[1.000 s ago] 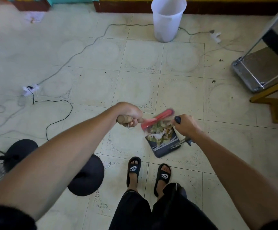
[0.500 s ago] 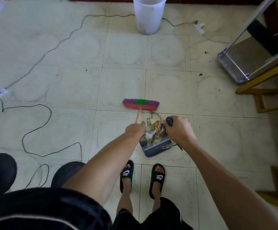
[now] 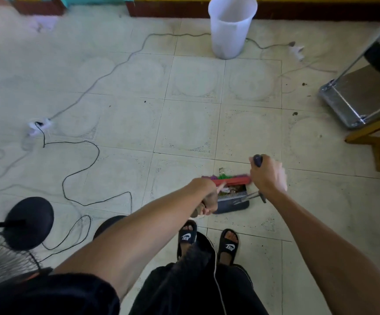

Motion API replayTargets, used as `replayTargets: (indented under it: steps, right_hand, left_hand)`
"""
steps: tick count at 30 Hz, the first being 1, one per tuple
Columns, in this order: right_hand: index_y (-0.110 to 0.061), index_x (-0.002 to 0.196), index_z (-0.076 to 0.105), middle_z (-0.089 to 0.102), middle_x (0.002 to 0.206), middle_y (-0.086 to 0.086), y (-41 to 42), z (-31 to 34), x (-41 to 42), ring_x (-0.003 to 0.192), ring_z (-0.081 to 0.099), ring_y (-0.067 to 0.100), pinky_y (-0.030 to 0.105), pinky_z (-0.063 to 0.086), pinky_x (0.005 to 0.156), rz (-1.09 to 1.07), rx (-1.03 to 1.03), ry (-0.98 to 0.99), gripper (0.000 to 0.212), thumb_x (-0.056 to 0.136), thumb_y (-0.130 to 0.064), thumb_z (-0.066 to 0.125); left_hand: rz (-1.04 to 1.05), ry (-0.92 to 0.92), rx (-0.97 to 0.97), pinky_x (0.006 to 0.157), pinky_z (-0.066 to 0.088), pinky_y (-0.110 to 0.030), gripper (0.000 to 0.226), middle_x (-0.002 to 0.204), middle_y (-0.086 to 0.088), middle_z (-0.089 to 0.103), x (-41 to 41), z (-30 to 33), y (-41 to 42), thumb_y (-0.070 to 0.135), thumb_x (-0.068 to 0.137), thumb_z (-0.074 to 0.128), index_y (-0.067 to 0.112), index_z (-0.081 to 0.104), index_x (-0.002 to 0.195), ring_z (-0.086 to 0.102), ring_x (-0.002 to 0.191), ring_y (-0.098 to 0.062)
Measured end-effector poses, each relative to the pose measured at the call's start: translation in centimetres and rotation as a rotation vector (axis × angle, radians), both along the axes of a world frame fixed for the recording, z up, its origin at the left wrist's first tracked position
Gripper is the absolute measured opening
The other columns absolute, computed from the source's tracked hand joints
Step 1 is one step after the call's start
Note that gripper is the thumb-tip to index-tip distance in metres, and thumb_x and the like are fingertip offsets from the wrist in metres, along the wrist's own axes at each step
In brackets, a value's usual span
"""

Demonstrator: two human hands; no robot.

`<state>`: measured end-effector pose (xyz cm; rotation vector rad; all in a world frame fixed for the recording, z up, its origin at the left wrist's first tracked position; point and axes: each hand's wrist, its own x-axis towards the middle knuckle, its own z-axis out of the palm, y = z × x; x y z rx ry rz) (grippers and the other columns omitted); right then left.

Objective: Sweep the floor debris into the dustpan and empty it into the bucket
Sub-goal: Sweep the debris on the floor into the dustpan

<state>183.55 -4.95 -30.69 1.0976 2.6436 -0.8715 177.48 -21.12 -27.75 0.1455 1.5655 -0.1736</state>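
Observation:
A dark dustpan [image 3: 232, 204] rests on the tiled floor just in front of my feet, with paper and leaf debris [image 3: 230, 190] inside it. My right hand [image 3: 266, 176] grips the dustpan's upright handle near its dark top. My left hand [image 3: 207, 198] holds the stick of a red broom [image 3: 232, 180], whose head with purple and green bristles lies across the mouth of the dustpan. A scrap of debris [image 3: 222, 171] pokes out just beyond the broom head. A white plastic bucket [image 3: 231, 26] stands upright far ahead by the wall.
A grey cable [image 3: 107, 73] and a black cable [image 3: 80, 171] snake over the floor on the left, near a white plug strip [image 3: 38, 127]. Black fan bases [image 3: 29, 221] stand at lower left. A metal platform trolley [image 3: 361, 96] and yellow wooden frame [image 3: 375, 137] are on the right.
The broom head was pulled back from the open floor to the mouth of the dustpan, pushing debris in. My left hand drew closer to my body. The right hand kept its hold.

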Motion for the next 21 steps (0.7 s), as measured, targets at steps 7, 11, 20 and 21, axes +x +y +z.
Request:
replayTargets:
  steps: [7, 11, 20, 21]
  right_hand:
    - [-0.013, 0.069, 0.053, 0.056, 0.058, 0.001, -0.2, -0.7, 0.0, 0.047, 0.053, 0.016, 0.019, 0.033, 0.040, 0.091, -0.055, -0.066, 0.034, 0.098, -0.029, 0.048]
    - [-0.018, 0.064, 0.048, 0.050, 0.051, -0.003, 0.2, -1.0, 0.3, 0.037, 0.044, 0.007, 0.014, 0.028, 0.029, 0.169, -0.100, -0.088, 0.033, 0.096, -0.019, 0.054]
    - [-0.003, 0.062, 0.047, 0.047, 0.051, 0.009, 1.8, -2.9, 1.2, 0.044, 0.040, 0.020, 0.024, 0.028, 0.043, 0.154, -0.054, -0.072, 0.036, 0.092, -0.021, 0.053]
    - [-0.004, 0.064, 0.051, 0.052, 0.053, 0.008, 1.6, -3.3, 1.0, 0.043, 0.043, 0.018, 0.022, 0.029, 0.042, 0.147, -0.040, -0.067, 0.034, 0.092, -0.023, 0.054]
  left_hand:
    - [-0.015, 0.122, 0.241, 0.029, 0.040, -0.017, 0.091, 0.091, -0.018, 0.057, -1.1, 1.9, 0.3, -0.002, 0.089, 0.047, 0.037, -0.008, 0.151, 0.047, 0.043, -0.010]
    - [-0.034, 0.211, 0.231, 0.027, 0.034, -0.013, 0.058, 0.084, -0.004, 0.062, -5.7, 4.8, 0.5, 0.000, 0.091, 0.038, 0.008, 0.027, 0.148, 0.039, 0.023, -0.006]
    - [-0.102, 0.467, 0.318, 0.034, 0.045, -0.020, 0.065, 0.075, -0.010, 0.062, -11.1, -2.3, 6.3, 0.012, 0.092, 0.058, 0.005, 0.024, 0.147, 0.054, 0.046, -0.014]
    - [-0.083, 0.505, 0.285, 0.028, 0.041, -0.017, 0.061, 0.085, -0.011, 0.061, -10.1, -4.1, 6.2, 0.015, 0.091, 0.061, 0.001, 0.032, 0.143, 0.056, 0.049, -0.015]
